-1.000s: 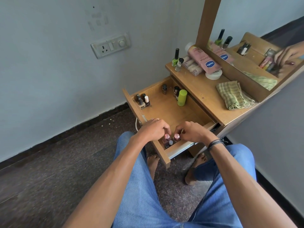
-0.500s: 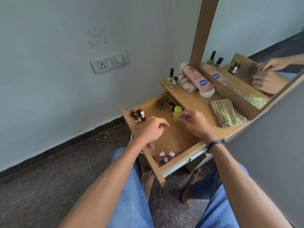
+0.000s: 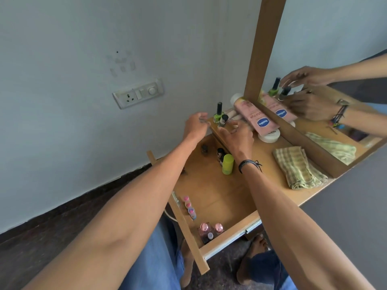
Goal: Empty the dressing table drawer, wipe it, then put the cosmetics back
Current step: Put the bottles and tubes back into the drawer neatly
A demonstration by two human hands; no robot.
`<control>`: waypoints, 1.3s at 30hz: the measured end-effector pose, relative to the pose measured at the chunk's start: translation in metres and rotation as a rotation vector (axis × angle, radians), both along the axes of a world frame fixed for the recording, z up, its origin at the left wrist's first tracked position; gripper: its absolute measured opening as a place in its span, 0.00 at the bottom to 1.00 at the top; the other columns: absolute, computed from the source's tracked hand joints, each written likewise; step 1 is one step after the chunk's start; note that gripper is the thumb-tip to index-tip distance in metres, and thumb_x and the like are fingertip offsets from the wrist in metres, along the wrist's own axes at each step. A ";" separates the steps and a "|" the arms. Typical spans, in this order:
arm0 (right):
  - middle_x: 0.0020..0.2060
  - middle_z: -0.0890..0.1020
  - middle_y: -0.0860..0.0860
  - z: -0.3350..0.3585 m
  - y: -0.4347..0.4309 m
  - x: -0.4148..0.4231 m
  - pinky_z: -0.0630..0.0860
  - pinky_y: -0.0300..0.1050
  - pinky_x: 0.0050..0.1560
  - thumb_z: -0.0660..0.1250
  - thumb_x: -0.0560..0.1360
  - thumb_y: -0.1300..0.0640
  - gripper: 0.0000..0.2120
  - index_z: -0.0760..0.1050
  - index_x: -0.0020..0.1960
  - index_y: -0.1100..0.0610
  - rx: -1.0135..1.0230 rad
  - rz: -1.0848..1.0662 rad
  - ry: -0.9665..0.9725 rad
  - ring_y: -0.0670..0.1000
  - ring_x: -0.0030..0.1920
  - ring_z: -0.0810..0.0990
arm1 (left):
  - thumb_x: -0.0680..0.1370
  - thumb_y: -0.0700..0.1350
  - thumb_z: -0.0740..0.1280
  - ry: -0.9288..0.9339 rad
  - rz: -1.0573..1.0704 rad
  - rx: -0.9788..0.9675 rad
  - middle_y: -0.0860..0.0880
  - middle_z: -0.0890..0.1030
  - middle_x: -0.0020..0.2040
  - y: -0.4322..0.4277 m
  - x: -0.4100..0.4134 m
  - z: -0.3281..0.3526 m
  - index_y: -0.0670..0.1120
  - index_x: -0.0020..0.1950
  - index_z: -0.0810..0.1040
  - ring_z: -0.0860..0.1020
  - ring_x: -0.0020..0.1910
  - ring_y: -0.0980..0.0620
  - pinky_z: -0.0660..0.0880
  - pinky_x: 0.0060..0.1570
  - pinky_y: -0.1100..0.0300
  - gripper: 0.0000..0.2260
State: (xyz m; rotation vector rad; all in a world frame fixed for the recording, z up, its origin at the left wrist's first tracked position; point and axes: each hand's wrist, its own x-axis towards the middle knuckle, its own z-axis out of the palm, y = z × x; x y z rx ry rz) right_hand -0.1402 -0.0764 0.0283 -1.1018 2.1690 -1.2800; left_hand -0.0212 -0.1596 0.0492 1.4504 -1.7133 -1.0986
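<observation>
Two bare arms stretch forward side by side.
The left hand (image 3: 195,127) has loosely curled fingers and holds nothing; the right hand (image 3: 237,136) is palm down, fingers spread.

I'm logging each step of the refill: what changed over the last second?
Both hands let go of the pink-capped bottles in the near corner of the drawer and rose to the tabletop. The left hand and right hand now reach, open, either side of the green nail polish and small grey bottle, gripping nothing. The pink-capped bottles, lotion tube and cloth stayed put.
</observation>
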 end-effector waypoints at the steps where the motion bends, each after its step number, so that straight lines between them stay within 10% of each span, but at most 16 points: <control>1: 0.52 0.84 0.53 -0.002 -0.004 0.000 0.76 0.51 0.58 0.72 0.74 0.39 0.26 0.77 0.66 0.51 0.002 -0.007 0.003 0.56 0.55 0.81 | 0.80 0.37 0.69 0.015 -0.010 0.010 0.48 0.80 0.63 -0.005 -0.003 -0.001 0.44 0.68 0.77 0.77 0.57 0.55 0.71 0.59 0.63 0.17; 7: 0.60 0.83 0.54 -0.007 -0.016 0.002 0.69 0.45 0.51 0.70 0.77 0.40 0.25 0.75 0.68 0.54 -0.038 0.030 0.058 0.57 0.60 0.79 | 0.79 0.40 0.71 0.016 -0.091 0.014 0.49 0.81 0.61 -0.027 -0.016 -0.009 0.47 0.70 0.77 0.79 0.58 0.52 0.70 0.54 0.62 0.19; 23: 0.43 0.83 0.50 -0.012 -0.017 0.006 0.70 0.45 0.42 0.69 0.76 0.45 0.16 0.78 0.58 0.54 -0.065 -0.039 0.087 0.54 0.43 0.80 | 0.76 0.36 0.70 -0.207 -0.120 -0.101 0.48 0.82 0.58 -0.035 -0.037 -0.014 0.47 0.61 0.80 0.80 0.56 0.48 0.78 0.58 0.54 0.15; 34: 0.35 0.81 0.44 -0.021 0.015 0.033 0.79 0.48 0.40 0.69 0.77 0.44 0.13 0.78 0.57 0.51 -0.088 0.069 0.187 0.49 0.37 0.81 | 0.82 0.42 0.67 -0.094 0.261 -0.134 0.50 0.80 0.58 0.049 0.033 -0.042 0.46 0.57 0.78 0.76 0.50 0.56 0.67 0.42 0.69 0.05; 39: 0.45 0.85 0.49 -0.050 0.036 0.062 0.82 0.50 0.45 0.69 0.79 0.47 0.14 0.80 0.60 0.53 0.011 0.132 0.176 0.52 0.44 0.84 | 0.79 0.37 0.68 -0.248 0.256 -0.064 0.46 0.80 0.58 0.071 0.046 -0.068 0.43 0.59 0.78 0.80 0.58 0.46 0.77 0.52 0.54 0.09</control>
